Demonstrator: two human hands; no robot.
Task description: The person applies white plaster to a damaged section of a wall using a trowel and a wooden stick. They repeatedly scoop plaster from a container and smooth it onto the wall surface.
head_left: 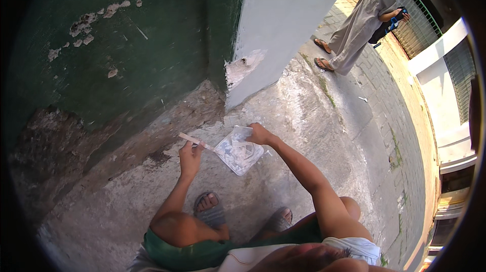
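A shallow, whitish plastic tray [242, 163], smeared with white paste, is tilted like a diamond over the concrete in front of me. My right hand [259, 134] is closed at its upper right edge; the fingertips are partly hidden, with a pale translucent patch beside them. My left hand [190, 158] grips a flat, light wooden stick [190, 138] between thumb and fingers. The stick slants down to the right, and its far end reaches the tray's left corner. Whether that end carries a blade or bristles cannot be made out.
A dark green wall [152, 34] with chipped plaster stands ahead left, meeting a pale wall [283, 24] with a rough white patch [245, 67] low on its corner. My sandalled feet [209, 208] are below. Another person [354, 29] stands on the paving at upper right, holding a dark item.
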